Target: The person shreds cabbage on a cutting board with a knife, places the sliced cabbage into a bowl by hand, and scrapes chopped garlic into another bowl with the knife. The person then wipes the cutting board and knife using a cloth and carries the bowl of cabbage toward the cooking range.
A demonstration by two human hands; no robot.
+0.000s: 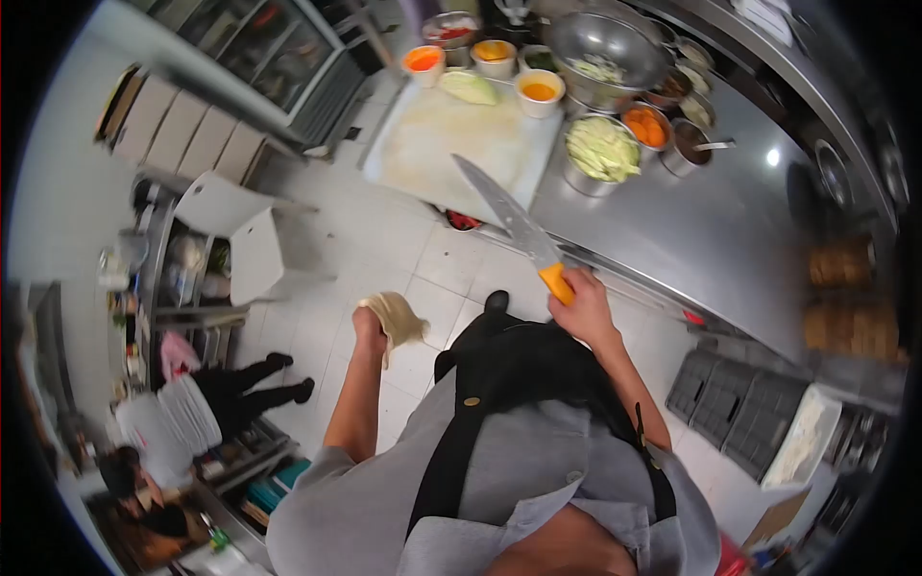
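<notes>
My right hand (pixel 586 307) is wrapped round the yellow handle of a large kitchen knife (pixel 517 226). Its broad blade points up and left, over the near edge of a white cutting board (pixel 442 144). Lower and to the left, away from the counter, my left hand (pixel 369 331) is closed on a beige cloth (pixel 398 319) that hangs loosely from it. A pale green cabbage piece (pixel 469 87) lies at the back of the board. To the board's right, a metal container (pixel 591 182) is heaped with cut cabbage (pixel 602 147).
Tubs of orange food (pixel 538 91), a large steel bowl (pixel 605 48) and a pot with a spoon (pixel 686 154) stand on the steel counter (pixel 653 230). Another person (pixel 182 418) works at the lower left, near white chairs (pixel 257 254). Grey crates (pixel 730 403) sit at right.
</notes>
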